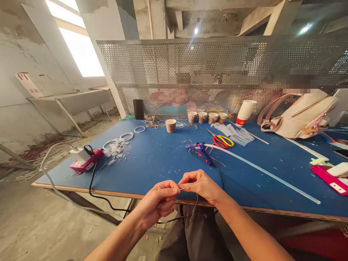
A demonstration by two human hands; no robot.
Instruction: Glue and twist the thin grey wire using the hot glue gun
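Both hands meet at the near table edge, fingertips pinched narrow on one thin pale cord [184, 187]. The left hand [160, 201] and the right hand [200, 185] each grip an end section. The short span between them runs roughly left to right, and a loose tail hangs down below the right hand. Both hands are on it, neither nearer. The blue glue gun [200, 150] lies just beyond the right hand, nozzle pointing left, its black lead trailing back toward the hands. A long glue stick [261, 170] runs beyond and right of it. Scissors [223, 141] are farther beyond. A pink power strip [86, 162] sits well left of the left hand. Blue table [152, 159] is underneath.
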